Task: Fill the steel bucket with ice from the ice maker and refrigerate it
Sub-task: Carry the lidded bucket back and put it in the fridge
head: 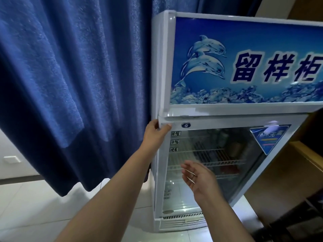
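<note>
Gripping the top left corner of the glass door (209, 121), the left hand (156, 134) has its thumb on the front and its fingers curled round the edge. The right hand (198, 179) hovers before the glass, fingers loose, holding nothing. The fridge (160, 67) (dolphins on its blue top panel (244, 63)) stands on the tiled floor (35, 215) just beside a blue curtain (70, 84). Wire shelves (209, 151) show through the glass; what sits on them is too dim to tell.
</note>
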Demonstrator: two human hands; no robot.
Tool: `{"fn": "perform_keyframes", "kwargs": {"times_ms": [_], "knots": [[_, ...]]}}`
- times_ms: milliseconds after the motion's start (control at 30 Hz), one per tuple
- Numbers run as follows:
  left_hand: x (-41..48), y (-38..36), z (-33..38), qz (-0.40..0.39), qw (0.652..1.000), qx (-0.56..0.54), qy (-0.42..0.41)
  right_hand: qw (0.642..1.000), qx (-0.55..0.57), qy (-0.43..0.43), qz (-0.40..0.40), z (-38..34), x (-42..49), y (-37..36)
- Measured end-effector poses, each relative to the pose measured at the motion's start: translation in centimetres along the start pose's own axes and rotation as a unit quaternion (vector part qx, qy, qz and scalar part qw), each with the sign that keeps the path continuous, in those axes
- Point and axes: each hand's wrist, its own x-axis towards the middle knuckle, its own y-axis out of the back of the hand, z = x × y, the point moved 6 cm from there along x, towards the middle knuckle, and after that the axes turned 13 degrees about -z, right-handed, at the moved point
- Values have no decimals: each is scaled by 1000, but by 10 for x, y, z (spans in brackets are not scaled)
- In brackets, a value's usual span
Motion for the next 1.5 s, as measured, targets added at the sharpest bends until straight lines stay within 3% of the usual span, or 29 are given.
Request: {"fn": "perform_keyframes", "kwargs": {"times_ms": [367,600,800,1000,1133,1300,1500], "knots": [[1,6,-14,39,999,10,14,1000,1,15,11,-5,-9,9],[-24,6,-12,18,999,32,21,999,-10,36,29,-6,-29,6],[-76,-4,-12,-23,999,-39,11,996,2,68,50,0,-59,-5],[-116,-15,0,-41,998,36,19,990,35,102,92,12,-107,-3],[-144,-34,11,-74,988,133,29,983,35,119,134,19,-144,13],[-186,-73,21,-125,977,171,38,971,35,141,191,18,-187,40],[-222,-147,35,-252,958,110,-78,946,33,198,255,4,-235,81]]}}
